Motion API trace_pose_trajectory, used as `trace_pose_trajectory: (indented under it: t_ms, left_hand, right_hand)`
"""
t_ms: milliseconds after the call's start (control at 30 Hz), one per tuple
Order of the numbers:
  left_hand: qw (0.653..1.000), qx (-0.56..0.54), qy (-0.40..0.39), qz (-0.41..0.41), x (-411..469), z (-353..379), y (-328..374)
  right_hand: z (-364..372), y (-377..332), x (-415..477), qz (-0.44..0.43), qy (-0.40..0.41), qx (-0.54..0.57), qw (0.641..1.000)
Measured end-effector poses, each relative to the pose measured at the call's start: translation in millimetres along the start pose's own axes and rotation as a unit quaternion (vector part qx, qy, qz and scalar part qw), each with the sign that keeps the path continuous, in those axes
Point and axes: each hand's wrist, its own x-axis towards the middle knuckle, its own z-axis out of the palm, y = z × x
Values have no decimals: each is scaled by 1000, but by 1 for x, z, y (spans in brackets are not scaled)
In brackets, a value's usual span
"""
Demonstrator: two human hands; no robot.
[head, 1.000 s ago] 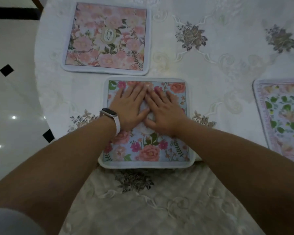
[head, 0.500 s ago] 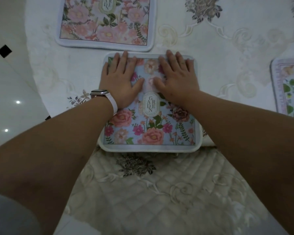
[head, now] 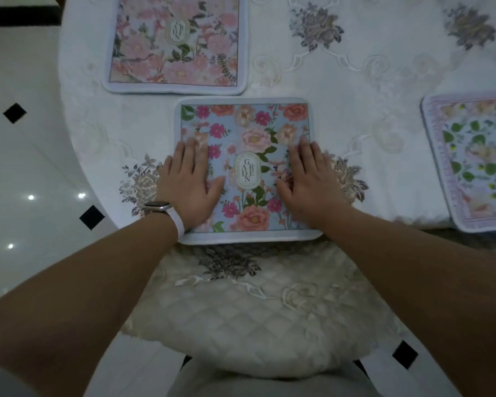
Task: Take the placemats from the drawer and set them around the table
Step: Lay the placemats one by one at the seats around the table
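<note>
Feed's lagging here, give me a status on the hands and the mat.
Left hand and right hand open, flat on blue floral placemat. Mat flat at table edge. Two other placemats apart. Nothing in the way.

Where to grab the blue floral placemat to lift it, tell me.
Take the blue floral placemat by its near white border, coming from the table's edge. It lies flat, but that border sits at the edge, so fingers could probably slip under. The left hand and right hand rest flat on it.
</note>
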Motion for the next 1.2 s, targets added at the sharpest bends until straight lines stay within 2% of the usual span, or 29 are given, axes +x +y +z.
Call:
trace_pose_trajectory:
  t_ms: [67, 133, 267, 433, 667, 867, 1033, 1200]
  left_hand:
    - [1000, 4, -25, 3, -12, 0, 3]
    - [998, 18, -52, 34, -21, 0, 9]
    - [976, 66, -73, 195, -26, 3, 26]
    - [972, 61, -60, 217, -24, 6, 25]
    - [980, 57, -48, 186, -35, 8, 5]
    - [980, 68, -104, 155, -47, -13, -13]
    - [987, 26, -138, 80, -57, -46, -25]
    - [993, 59, -86, 54, -75, -81, -14]
  right_hand:
    - [1, -4, -8, 3, -10, -14, 1000]
    - [2, -12, -18, -28, -18, -40, 999]
    - [9, -39, -35, -148, -29, -72, 986]
    - [8, -44, -36, -165, -26, -68, 984]
    - [2, -9, -33, -176, -24, -81, 981]
    - [-9, 50, -41, -122, -69, -101, 985]
    - [-26, 54, -50, -104, -98, -84, 986]
    - [-50, 38, -54, -100, -90, -58, 989]
